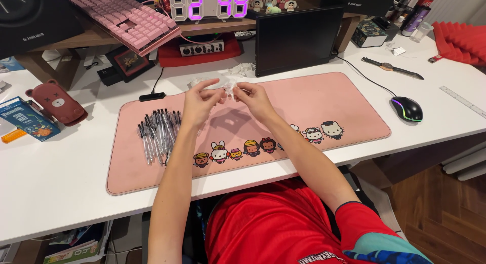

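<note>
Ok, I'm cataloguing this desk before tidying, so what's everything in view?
desk mat: one, pink, centre of white desk
pens: a pile, clear and dark, mat's left part
clear wrapper: one, between both hands
mouse: one, black, right of mat
wristwatch: one, dark, behind mouse
ruler: one, pale, far right
keyboard: one, pink, raised at back left
digital clock: one, white, back shelf
tablet: one, black, upright behind mat
left hand: pinching wrapper
right hand: pinching wrapper

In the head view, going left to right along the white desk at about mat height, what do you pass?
Blue box → brown bear-faced case → bundle of pens on the pink desk mat → left hand → small clear piece pinched between both hands → right hand → lit mouse → ruler.
</note>
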